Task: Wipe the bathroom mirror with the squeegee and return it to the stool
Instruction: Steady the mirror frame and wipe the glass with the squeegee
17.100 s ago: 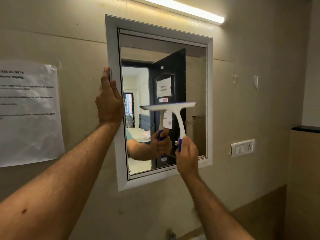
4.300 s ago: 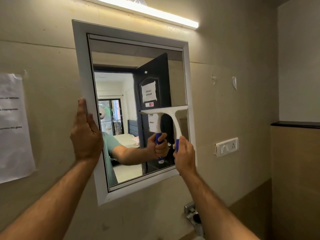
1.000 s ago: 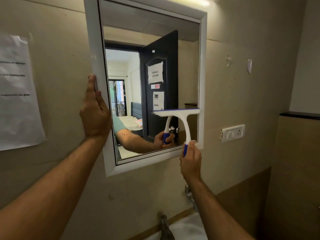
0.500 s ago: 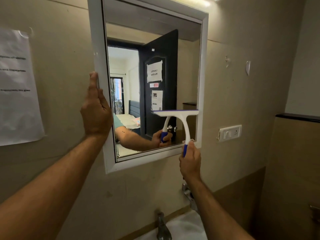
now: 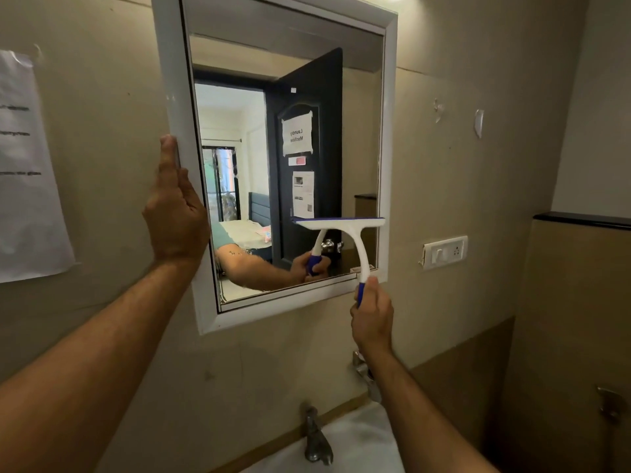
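Note:
A white-framed mirror hangs on the beige wall. My right hand grips the blue handle of a white squeegee, below the mirror's lower right corner. The squeegee's blade lies level against the glass, low on the right side. My left hand rests flat against the left edge of the frame, fingers straight and pointing up. The glass reflects a dark open door and my arm with the squeegee. The stool is out of view.
A white washbasin with a metal tap sits below the mirror. A second tap juts from the wall by my right forearm. A switch plate is right of the mirror, a paper sheet left, and a dark-topped ledge far right.
Over the last second the squeegee stays low on the right of the glass and my left hand stays on the frame. The view has dropped a little, showing more of the basin.

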The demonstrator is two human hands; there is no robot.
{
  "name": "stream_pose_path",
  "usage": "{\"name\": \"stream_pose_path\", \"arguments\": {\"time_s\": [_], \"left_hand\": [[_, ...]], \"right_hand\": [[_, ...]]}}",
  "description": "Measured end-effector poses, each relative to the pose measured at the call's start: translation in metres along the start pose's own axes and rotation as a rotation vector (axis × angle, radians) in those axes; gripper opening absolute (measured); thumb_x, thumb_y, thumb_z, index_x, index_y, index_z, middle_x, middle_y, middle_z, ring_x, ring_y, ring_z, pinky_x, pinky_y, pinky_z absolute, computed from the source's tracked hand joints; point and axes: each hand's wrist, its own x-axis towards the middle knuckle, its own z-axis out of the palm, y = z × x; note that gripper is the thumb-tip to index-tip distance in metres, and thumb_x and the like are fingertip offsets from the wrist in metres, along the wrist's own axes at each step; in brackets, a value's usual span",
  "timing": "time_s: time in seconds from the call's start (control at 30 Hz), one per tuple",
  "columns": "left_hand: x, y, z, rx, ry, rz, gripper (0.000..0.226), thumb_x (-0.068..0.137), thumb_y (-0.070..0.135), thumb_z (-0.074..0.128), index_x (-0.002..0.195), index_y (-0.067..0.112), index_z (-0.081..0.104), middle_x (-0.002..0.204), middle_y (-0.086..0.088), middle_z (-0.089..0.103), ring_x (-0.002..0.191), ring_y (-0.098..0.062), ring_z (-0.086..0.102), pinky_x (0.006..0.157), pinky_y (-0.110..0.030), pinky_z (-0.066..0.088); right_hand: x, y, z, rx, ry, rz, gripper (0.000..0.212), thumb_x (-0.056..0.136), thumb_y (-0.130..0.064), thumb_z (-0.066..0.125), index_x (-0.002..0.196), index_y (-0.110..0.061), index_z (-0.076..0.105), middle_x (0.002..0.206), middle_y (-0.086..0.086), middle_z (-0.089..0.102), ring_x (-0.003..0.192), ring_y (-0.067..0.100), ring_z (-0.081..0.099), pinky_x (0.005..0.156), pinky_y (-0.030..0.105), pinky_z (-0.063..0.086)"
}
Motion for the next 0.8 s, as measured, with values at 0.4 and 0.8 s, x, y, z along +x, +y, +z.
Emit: {"name": "stream_pose_path", "arguments": {"time_s": [0.4, 0.8], "left_hand": [[0.0, -0.003, 0.001, -0.037, 0.001, 0.023, 0.042, 0.104, 0.016, 0.034, 0.144, 0.005, 0.036, 0.145, -0.01, 0.043, 0.129, -0.016, 0.044, 0.101, 0.001, 0.022], [0.0, -0.007, 0.003, -0.033, 0.001, 0.025, 0.043, 0.104, 0.019, 0.033, 0.145, 0.007, 0.037, 0.146, -0.008, 0.044, 0.129, -0.02, 0.047, 0.102, -0.001, 0.024]], "right_hand": [[-0.025, 0.039, -0.019, -0.02, -0.04, -0.009, 0.054, 0.084, -0.065, 0.033, 0.075, -0.015, 0.052, 0.062, 0.008, 0.042, 0.056, 0.022, 0.041, 0.053, 0.033, 0.037], [-0.04, 0.051, -0.008, -0.048, 0.011, 0.017, 0.05, 0.082, -0.067, 0.03, 0.07, -0.022, 0.047, 0.062, 0.003, 0.04, 0.058, 0.02, 0.04, 0.058, 0.037, 0.037]]}}
